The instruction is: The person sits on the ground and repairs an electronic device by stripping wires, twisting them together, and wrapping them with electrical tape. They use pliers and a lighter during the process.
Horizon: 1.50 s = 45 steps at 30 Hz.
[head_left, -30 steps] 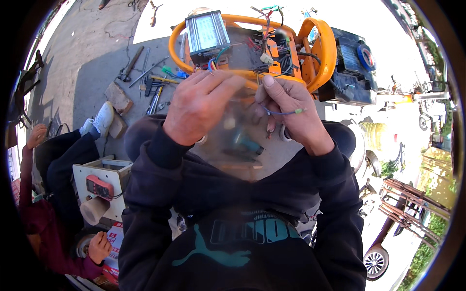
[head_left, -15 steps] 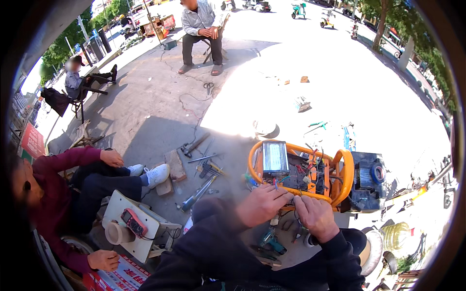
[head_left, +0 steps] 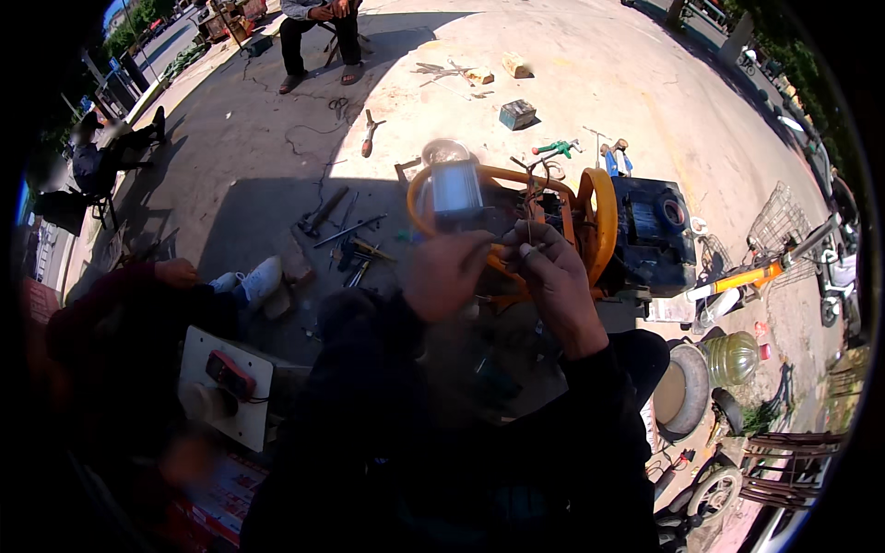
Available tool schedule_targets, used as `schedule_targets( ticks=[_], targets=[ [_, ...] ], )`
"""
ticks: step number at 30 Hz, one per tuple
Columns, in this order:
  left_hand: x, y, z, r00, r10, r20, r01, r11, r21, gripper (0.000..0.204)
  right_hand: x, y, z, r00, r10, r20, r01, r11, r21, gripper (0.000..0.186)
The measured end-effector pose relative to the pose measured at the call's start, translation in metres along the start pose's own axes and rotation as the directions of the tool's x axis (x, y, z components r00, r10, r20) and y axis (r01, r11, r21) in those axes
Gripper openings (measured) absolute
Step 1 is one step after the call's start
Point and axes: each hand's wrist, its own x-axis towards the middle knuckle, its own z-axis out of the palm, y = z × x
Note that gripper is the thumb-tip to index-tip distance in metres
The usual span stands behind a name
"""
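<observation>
My left hand (head_left: 447,267) is closed at the fingertips beside my right; what it pinches is too small to make out. My right hand (head_left: 553,276) pinches a thin wire (head_left: 528,228) in front of the orange tubular frame (head_left: 604,221). On that frame sit a silver finned box (head_left: 456,189) and loose wiring (head_left: 539,184). A black plastic housing (head_left: 650,235) with a round ring lies at its right. Below my hands the ground is too dark to make out.
At left, a seated person's maroon sleeve (head_left: 111,300), white shoes (head_left: 263,281) and a stool (head_left: 198,355) carrying a red meter. Tools (head_left: 359,253) lie behind. Two more people (head_left: 323,28) sit farther back. At right are a plastic jug (head_left: 733,358), tyre (head_left: 687,410) and bicycle parts (head_left: 756,272).
The view has shifted with my head and grown darker. My hands stay close together; the fingertips of my right hand have turned upward since half a second ago.
</observation>
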Motion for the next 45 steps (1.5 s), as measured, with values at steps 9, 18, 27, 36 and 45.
schedule_targets(
  ticks=[9, 18, 27, 36, 45],
  targets=[
    [0.007, 0.015, -0.003, 0.992, -0.027, -0.124, 0.033, 0.998, 0.053, 0.016, -0.002, 0.019, 0.014, 0.993, 0.031, -0.116, -0.024, 0.998, 0.058, 0.030],
    [0.001, 0.019, -0.012, 0.970, -0.241, -0.023, 0.240, 0.970, -0.035, 0.019, -0.004, 0.034, 0.020, 0.965, 0.181, -0.191, -0.120, 0.949, 0.291, 0.028],
    [0.001, 0.010, -0.003, 0.942, -0.330, -0.067, 0.315, 0.933, -0.173, 0.017, 0.004, 0.062, 0.040, 0.969, 0.086, -0.230, 0.016, 0.914, 0.406, 0.022],
    [-0.003, 0.003, -0.004, 0.977, -0.200, -0.071, 0.190, 0.974, -0.122, 0.018, 0.006, 0.071, 0.039, 0.968, 0.009, -0.252, 0.101, 0.902, 0.419, 0.019],
    [-0.001, 0.005, -0.001, 0.966, -0.226, -0.129, 0.210, 0.969, -0.130, 0.013, 0.004, 0.067, 0.045, 0.949, 0.012, -0.315, 0.095, 0.942, 0.321, 0.018]
  ],
)
